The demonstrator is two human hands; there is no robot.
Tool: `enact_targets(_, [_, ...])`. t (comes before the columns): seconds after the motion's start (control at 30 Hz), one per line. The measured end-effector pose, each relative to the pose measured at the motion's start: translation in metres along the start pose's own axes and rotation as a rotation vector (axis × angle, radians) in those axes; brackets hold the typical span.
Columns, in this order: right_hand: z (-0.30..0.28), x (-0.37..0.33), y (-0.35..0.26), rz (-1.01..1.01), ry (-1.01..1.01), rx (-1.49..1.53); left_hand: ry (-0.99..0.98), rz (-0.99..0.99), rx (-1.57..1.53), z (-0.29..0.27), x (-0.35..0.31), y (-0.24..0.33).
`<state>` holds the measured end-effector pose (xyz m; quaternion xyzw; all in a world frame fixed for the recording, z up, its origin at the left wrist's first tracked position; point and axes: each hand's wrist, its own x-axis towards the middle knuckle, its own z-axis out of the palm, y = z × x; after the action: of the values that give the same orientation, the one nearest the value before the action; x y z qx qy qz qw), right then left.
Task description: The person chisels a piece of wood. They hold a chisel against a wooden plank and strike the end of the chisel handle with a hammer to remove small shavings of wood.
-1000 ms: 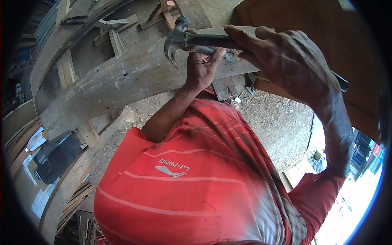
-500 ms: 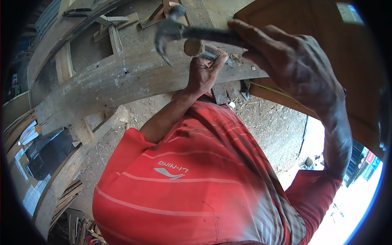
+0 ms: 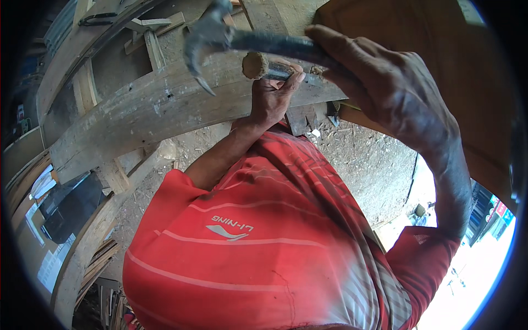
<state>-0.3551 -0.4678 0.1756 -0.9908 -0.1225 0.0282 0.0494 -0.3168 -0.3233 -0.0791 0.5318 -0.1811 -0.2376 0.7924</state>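
Note:
My right hand (image 3: 390, 82) grips the dark handle of a claw hammer (image 3: 272, 45), its index finger lying along the handle. The steel head and curved claw are raised in front of the bench, above and left of my left hand in the picture. My left hand (image 3: 270, 103) is wrapped round a chisel (image 3: 255, 66), whose blunt, worn round butt points up toward me. The chisel's cutting end is hidden behind my fingers. Both my left hand and the chisel are over a long grey wooden plank (image 3: 137, 118).
Pliers (image 3: 98, 19) lie on a curved board at the far left. Wooden frame pieces (image 3: 155, 47) stand behind the plank. A large brown wooden panel (image 3: 467, 71) rises at the right. Thin wood strips (image 3: 99, 267) are stacked at the lower left, and debris litters the floor (image 3: 368, 159).
The hammer head has shifted left and slightly up in the picture, appearing larger. My left hand keeps its hold on the chisel, almost in the same place.

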Motion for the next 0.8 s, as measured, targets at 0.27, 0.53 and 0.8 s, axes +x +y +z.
enact_targets(0.27, [0.015, -0.016, 0.021, 0.117, 0.131, 0.206, 0.052, -0.204, -0.254, -0.013, -0.004, 0.003])
enact_targets(0.53, [0.06, -0.069, 0.035, 0.676, 0.297, 0.5, 0.103, -0.429, -0.748, -0.028, -0.009, -0.008])
enact_targets(0.8, [0.136, -0.119, 0.031, 1.016, 0.663, 0.862, -0.038, -0.421, -0.777, -0.035, -0.004, 0.0])
